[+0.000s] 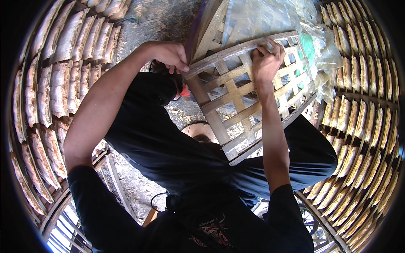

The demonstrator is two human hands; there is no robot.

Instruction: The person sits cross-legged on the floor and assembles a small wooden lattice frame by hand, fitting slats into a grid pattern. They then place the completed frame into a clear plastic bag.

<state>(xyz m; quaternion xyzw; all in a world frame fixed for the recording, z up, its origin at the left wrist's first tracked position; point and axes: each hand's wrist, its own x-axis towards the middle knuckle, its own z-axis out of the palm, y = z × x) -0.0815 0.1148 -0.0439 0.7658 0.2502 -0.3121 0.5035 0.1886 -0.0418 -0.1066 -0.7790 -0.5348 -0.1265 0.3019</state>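
A woven bamboo lattice rack (233, 88) lies tilted across my lap, with a slim wooden rail along each long edge. My left hand (171, 55) is at its far left corner, fingers bent and fingertips against the rail's end. Over the far rail, right of its middle, my right hand (268, 59) curls its fingers around the edge, knuckles up. Part of the right hand's fingers is hidden by the hand itself. Beneath and beyond the rack lies clear plastic sheeting (261, 19), and a green plastic piece (308, 48) shows by the right end.
Racks of pale, brown-edged strips (76, 38) rise at the left, with similar strips (358, 114) at the right. Another bamboo lattice piece (211, 31) leans beyond my left hand. A wheel (310, 219) shows low at the right. Debris litters the grey floor (143, 25).
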